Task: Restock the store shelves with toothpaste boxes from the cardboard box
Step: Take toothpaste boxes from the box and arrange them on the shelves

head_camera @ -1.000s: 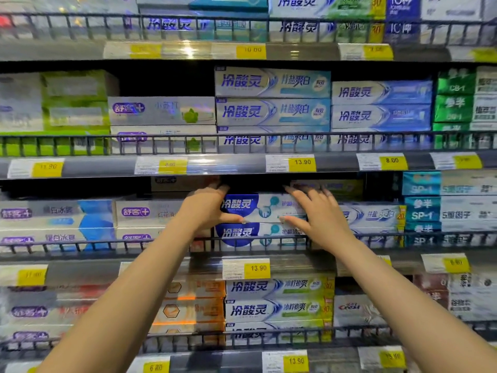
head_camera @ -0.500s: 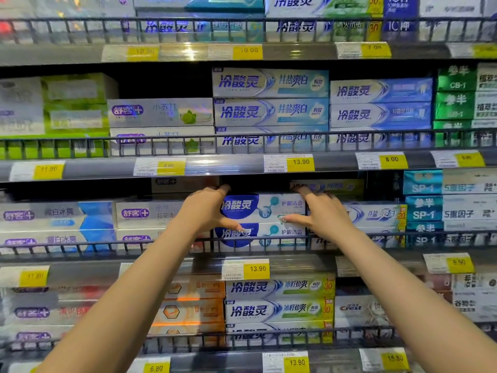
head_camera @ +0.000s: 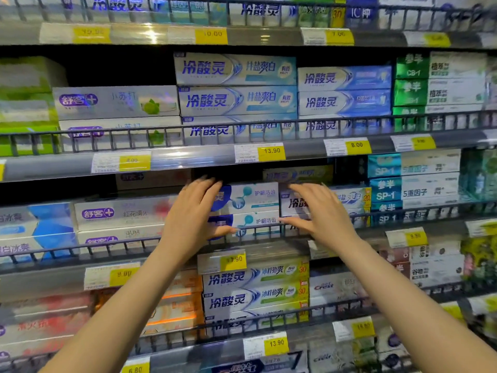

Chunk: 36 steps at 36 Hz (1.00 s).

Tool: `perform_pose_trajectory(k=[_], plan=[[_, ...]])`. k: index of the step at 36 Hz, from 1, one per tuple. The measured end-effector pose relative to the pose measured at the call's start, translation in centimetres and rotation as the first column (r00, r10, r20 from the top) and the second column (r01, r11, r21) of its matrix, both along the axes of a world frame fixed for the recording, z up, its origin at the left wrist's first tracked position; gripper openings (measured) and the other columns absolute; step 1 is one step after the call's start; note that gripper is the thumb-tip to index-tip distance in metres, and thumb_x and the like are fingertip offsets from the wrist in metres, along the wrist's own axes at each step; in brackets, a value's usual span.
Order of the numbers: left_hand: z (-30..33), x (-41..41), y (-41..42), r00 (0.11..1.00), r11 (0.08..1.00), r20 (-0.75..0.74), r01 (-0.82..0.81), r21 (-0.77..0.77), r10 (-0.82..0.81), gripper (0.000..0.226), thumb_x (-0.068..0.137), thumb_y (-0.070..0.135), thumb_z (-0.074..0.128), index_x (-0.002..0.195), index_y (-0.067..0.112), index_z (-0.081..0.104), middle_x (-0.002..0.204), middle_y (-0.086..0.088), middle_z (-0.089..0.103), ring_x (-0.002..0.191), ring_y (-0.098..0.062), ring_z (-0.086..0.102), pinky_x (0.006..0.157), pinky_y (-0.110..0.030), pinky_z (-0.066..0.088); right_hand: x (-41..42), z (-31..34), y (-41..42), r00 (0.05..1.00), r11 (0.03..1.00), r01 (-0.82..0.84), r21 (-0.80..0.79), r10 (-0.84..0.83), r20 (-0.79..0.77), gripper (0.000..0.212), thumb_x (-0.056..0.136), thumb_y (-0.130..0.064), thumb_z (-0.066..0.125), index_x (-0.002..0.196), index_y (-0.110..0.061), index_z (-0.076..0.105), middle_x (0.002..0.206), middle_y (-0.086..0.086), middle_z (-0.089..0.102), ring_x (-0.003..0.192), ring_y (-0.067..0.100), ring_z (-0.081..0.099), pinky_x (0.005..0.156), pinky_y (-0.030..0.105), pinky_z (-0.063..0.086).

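Two open hands, left hand (head_camera: pixel 192 216) and right hand (head_camera: pixel 324 214), flank stacked toothpaste boxes (head_camera: pixel 251 208) behind the shelf rail (head_camera: pixel 121 244).

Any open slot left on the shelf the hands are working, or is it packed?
A dark gap sits above the two-high blue-white stack between the left hand and right hand, under the 13.90 tag. Another above the purple-logo boxes. The green SP-1 stack nearly fills its bay.

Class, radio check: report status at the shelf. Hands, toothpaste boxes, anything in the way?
Left hand and right hand open, flanking the blue-and-white boxes. Two stacked behind the wire rail. Thumbs touching the lower box. Nothing blocking.
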State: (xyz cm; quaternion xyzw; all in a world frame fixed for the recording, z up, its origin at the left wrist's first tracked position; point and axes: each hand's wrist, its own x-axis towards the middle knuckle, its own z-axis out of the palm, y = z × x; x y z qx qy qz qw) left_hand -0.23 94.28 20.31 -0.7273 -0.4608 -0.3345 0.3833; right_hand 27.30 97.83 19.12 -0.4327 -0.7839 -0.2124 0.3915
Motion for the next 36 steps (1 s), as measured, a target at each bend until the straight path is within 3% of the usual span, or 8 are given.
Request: perform_pose_trajectory(k=[6,10,13,17,21,25,30,36], plan=[[-2.2,7.2,0.5,0.967,0.972,-0.096,0.236,-0.004,-0.236,0.07,0.069,0.047,0.075,0.119,0.001,0.057,0.12,-0.015,0.058,0.111,-0.031,0.053,0.096,-0.04,0.045,5.4,-2.1,-1.5,0.994,0.998,0.066,0.006,-0.066,-0.084,0.067,0.076,-0.062,0.051,0.124,-0.016,0.053,0.122,0.004,0.055,0.114,0.023,0.049,0.095,0.035,0.039],[-2.2,12.2,1.8,0.953,0.962,-0.141,0.272,0.001,-0.269,0.061,0.07,0.036,0.079,0.116,0.001,0.059,0.119,-0.014,0.06,0.108,-0.031,0.056,0.093,-0.039,0.047,9.4,-2.3,-1.2,0.987,0.991,0.135,0.005,-0.134,-0.085,0.064,0.079,-0.049,0.064,0.13,-0.013,0.05,0.128,0.008,0.052,0.118,0.027,0.047,0.1,0.04,0.039],[-1.6,15.0,3.0,0.955,0.963,-0.129,0.271,0.008,-0.267,0.058,0.072,0.033,0.079,0.116,0.0,0.059,0.119,-0.016,0.06,0.109,-0.032,0.057,0.093,-0.04,0.047,11.8,-2.0,-0.4,0.99,0.992,0.125,0.022,-0.123,-0.071,0.061,0.081,-0.046,0.063,0.13,-0.012,0.05,0.131,0.009,0.05,0.121,0.028,0.046,0.102,0.042,0.039],[-0.5,18.2,5.2,0.984,0.984,-0.08,0.153,-0.09,-0.161,0.069,0.072,0.039,0.078,0.126,0.003,0.054,0.122,-0.016,0.058,0.11,-0.035,0.056,0.091,-0.043,0.048,14.2,-1.1,1.0,0.994,0.995,0.1,0.03,-0.099,-0.036,0.063,0.081,-0.045,0.065,0.133,-0.013,0.048,0.134,0.008,0.048,0.123,0.027,0.044,0.103,0.04,0.037],[-0.1,19.7,6.8,0.996,0.98,-0.023,-0.086,-0.181,0.083,0.074,0.079,0.063,0.056,0.139,0.022,0.038,0.134,-0.008,0.05,0.123,-0.03,0.044,0.103,-0.042,0.031,15.6,-0.3,2.1,0.997,0.996,0.073,0.052,-0.074,0.007,0.062,0.082,-0.044,0.063,0.134,-0.013,0.048,0.136,0.008,0.048,0.123,0.028,0.045,0.099,0.043,0.04],[-0.7,20.7,6.7,0.992,0.98,0.031,-0.116,-0.159,0.123,0.069,0.071,0.059,0.066,0.126,0.019,0.056,0.117,-0.013,0.06,0.11,-0.035,0.052,0.092,-0.046,0.037,16.7,-0.2,3.4,0.997,0.995,0.04,0.093,-0.046,0.067,0.057,0.083,-0.044,0.063,0.131,-0.015,0.052,0.132,0.007,0.052,0.114,0.031,0.05,0.09,0.045,0.043],[-0.6,21.4,6.7,0.982,0.973,0.036,-0.176,-0.147,0.183,0.067,0.057,0.058,0.076,0.108,0.015,0.068,0.092,-0.016,0.065,0.089,-0.037,0.06,0.076,-0.046,0.045,17.6,-0.3,4.7,0.996,0.997,-0.017,0.078,0.01,0.083,0.054,0.086,-0.045,0.059,0.131,-0.017,0.051,0.135,0.004,0.05,0.116,0.028,0.048,0.091,0.042,0.041],[-0.5,22.1,6.2,0.972,0.962,0.074,-0.208,-0.179,0.224,0.071,0.07,0.06,0.066,0.128,0.02,0.056,0.116,-0.013,0.06,0.111,-0.033,0.05,0.09,-0.042,0.035,18.2,-0.7,5.1,0.996,0.994,-0.07,0.089,0.064,0.069,0.052,0.085,-0.043,0.062,0.128,-0.015,0.054,0.135,0.006,0.051,0.116,0.03,0.05,0.091,0.044,0.042]])
